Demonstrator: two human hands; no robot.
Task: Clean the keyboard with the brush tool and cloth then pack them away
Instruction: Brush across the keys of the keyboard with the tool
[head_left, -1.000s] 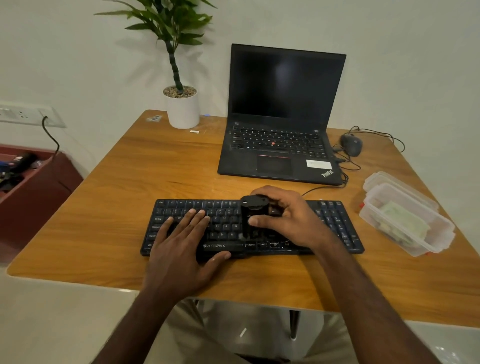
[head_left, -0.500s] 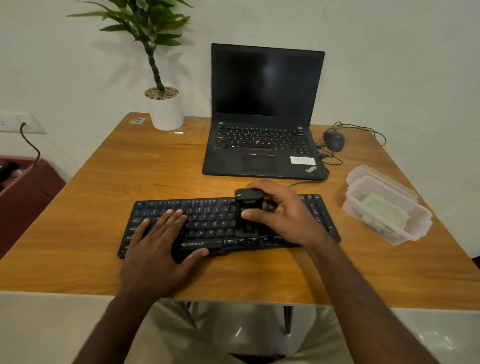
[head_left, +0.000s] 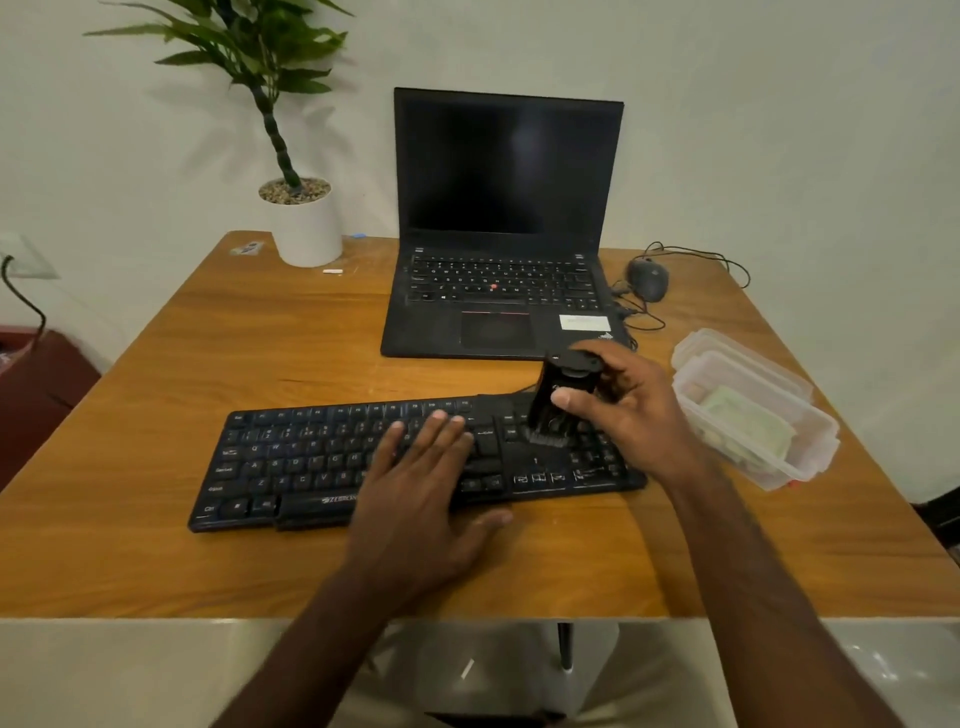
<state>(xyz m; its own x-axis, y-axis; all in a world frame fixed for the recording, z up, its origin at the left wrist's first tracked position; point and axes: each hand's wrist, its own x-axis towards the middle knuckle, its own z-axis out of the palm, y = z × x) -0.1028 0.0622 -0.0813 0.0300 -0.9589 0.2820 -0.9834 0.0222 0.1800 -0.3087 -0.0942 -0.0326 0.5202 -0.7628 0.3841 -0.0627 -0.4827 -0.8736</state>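
Both your hands are over the keyboard (head_left: 363, 457), which lies flat near the front edge of the table (head_left: 234, 353). Your left hand (head_left: 421, 499) rests palm down across the keyboard's middle, fingers spread flat on the keys and thumb out over the front edge, gripping nothing. Your right hand (head_left: 623, 410) is closed around the brush (head_left: 558, 400), thumb on its near face and fingers wrapped behind. You hold the brush nearly upright, tilted slightly, with its black bristles down on the keys at the keyboard's right part, left of the number pad. Just right of the keyboard sits a clear box (head_left: 753, 415) with its lid beneath it; something pale green and folded lies inside, likely the cloth, though it is too blurred to be sure. Behind the keyboard stands an open laptop (head_left: 504, 234), screen dark, with a mouse (head_left: 648, 279) behind the keyboard's right end and a potted plant (head_left: 306, 223) at the far left.
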